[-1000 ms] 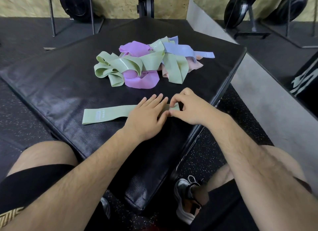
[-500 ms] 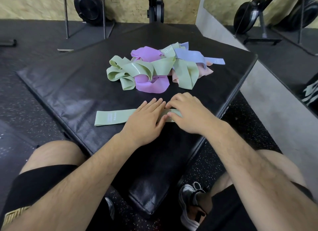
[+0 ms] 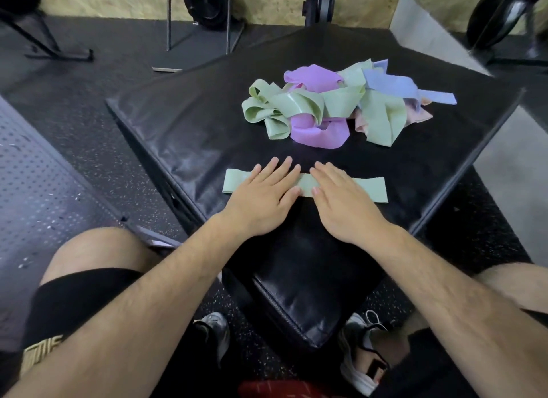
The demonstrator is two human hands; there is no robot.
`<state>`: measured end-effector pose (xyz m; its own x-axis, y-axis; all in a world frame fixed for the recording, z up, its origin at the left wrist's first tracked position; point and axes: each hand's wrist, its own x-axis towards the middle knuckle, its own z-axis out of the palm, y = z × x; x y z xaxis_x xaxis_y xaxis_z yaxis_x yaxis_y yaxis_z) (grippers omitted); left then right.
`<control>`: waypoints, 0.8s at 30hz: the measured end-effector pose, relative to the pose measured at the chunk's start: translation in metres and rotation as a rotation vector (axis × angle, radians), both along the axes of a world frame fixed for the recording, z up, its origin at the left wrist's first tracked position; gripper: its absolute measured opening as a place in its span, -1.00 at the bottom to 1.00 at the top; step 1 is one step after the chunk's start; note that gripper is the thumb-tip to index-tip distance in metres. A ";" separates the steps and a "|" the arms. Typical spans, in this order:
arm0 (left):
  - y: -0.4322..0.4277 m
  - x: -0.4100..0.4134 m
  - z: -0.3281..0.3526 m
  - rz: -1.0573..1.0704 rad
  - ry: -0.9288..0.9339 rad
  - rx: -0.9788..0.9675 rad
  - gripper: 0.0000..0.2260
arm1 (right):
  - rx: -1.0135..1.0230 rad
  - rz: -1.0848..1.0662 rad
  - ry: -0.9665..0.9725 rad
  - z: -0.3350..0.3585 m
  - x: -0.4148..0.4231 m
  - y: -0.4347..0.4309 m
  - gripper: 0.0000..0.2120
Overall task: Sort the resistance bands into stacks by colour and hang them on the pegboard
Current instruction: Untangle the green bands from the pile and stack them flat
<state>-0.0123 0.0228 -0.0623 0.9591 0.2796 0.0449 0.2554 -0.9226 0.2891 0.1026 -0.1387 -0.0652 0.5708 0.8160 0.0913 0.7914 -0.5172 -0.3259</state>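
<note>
Since a second ago the right hand (image 3: pixel 338 200) had dropped its pinch and flattened. It and the left hand (image 3: pixel 265 197), fingers straight, pressed one smooth sage-green band (image 3: pixel 370 187), a flat strip at 6 o'clock on the glossy black vinyl pad (image 3: pixel 192 136). At 12 o'clock lay one tangled four-colour pile (image 3: pixel 326 107).

Both hands, left (image 3: pixel 264 199) & right (image 3: pixel 338 202), press flat green band (image 3: pixel 369 185) on black mat (image 3: pixel 192 130).

Mid-section of flat green band (image 3: pixel 370 185) hidden under left hand (image 3: pixel 264 196) and right hand (image 3: pixel 341 202). Peach band (image 3: pixel 424 117) mostly buried, possibly one piece. Black disc (image 3: pixel 207 3) cropped by top edge.
</note>
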 end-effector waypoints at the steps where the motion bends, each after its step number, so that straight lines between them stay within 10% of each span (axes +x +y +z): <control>1: 0.002 -0.002 0.000 0.005 -0.003 -0.010 -0.54 | 0.000 -0.001 0.000 0.001 -0.001 0.000 -0.51; 24: 0.064 -0.019 -0.001 -0.173 -0.263 -0.171 -0.62 | 0.106 0.204 0.089 0.020 0.025 0.001 -0.69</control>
